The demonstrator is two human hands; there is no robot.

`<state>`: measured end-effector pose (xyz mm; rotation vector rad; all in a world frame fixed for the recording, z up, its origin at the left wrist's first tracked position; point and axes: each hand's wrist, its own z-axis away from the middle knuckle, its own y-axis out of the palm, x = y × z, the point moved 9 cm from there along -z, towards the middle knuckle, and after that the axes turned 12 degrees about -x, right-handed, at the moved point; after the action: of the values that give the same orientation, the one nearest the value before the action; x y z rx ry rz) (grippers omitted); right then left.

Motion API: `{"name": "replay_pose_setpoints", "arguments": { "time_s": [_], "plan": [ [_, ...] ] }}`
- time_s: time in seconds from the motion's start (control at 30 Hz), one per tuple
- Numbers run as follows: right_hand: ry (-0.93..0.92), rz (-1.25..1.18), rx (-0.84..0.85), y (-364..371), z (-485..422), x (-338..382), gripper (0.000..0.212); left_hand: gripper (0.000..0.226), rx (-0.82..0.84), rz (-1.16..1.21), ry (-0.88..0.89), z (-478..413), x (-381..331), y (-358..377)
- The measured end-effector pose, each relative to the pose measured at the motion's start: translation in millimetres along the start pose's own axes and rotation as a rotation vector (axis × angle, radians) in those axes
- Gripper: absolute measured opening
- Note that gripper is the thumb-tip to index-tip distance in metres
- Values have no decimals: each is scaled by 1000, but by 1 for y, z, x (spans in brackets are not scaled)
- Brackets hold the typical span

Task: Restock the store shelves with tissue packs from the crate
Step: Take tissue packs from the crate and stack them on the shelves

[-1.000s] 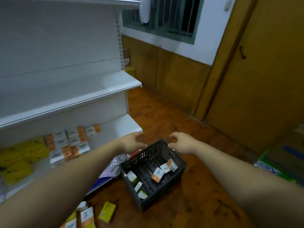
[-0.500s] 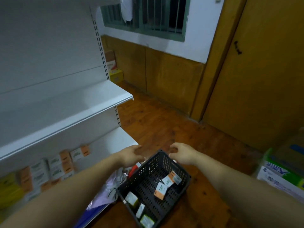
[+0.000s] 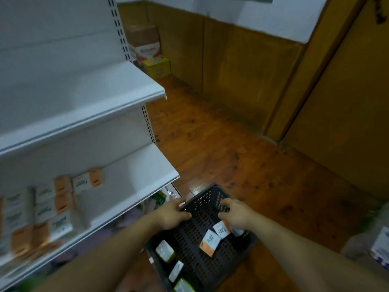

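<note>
Head view: a black perforated crate [image 3: 195, 234] lies at about 6 o'clock in the picture, turned corner-on above the wooden floor [image 3: 231, 154]. I cannot tell whether it rests on the boards or is lifted. The left hand [image 3: 171, 213] grips the crate's rim at its 10 o'clock side, fingers [image 3: 178, 205] bent down the outside of the wall and thumb lying inside. The right hand [image 3: 236, 213] grips the rim at the crate's 1 o'clock side, fingers curled over the top edge and thumb tucked inward. Neither hand has a pack.

Inside the crate, two orange-and-white tissue packs [image 3: 210, 242] lean together at its 3 o'clock side, just under the right wrist. Three pale green packs [image 3: 165, 250] lie in a line along its 7 o'clock wall, the nearest cut off by the picture's edge.

White shelving fills the 9 o'clock side. The lower shelf [image 3: 151, 175] carries blurred rows of shelved packs [image 3: 87, 182] in the same orange and white, well apart from the crate. The upper shelf [image 3: 117, 95] juts out above it.

At 11 o'clock a brown cardboard box [image 3: 143, 34] is stacked over a yellow box [image 3: 156, 66] against the wood-panelled wall [image 3: 242, 66]. A wooden door [image 3: 347, 123] stands at 3 o'clock
</note>
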<state>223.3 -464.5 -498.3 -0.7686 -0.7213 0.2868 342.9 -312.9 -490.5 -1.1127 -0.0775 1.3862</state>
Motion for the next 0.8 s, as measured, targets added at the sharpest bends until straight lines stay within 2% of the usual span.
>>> {"name": "replay_pose_setpoints", "arguments": {
  "time_s": [0.13, 0.27, 0.5, 0.6, 0.73, 0.8],
  "plan": [
    [26, -19, 50, 71, -75, -58, 57, 74, 25, 42, -60, -82, 57, 86],
    [56, -36, 88, 157, -154, -119, 61, 59, 20, 174, -147, -162, 117, 176],
    [65, 239, 236, 298, -254, -214, 66, 74, 32, 282, -284, -266, 225, 327],
    [42, 335, 253, 334, -282, -235, 65, 73, -3, 306, -330, -292, 249, 370],
    [-14, 451, 284, 368, -305, -251, 78, 62, 14, 345, -369, -318, 266, 416],
    [7, 433, 325, 381, -309, -259, 83, 54, 45, 372, -403, -323, 273, 434]
  ]
}}
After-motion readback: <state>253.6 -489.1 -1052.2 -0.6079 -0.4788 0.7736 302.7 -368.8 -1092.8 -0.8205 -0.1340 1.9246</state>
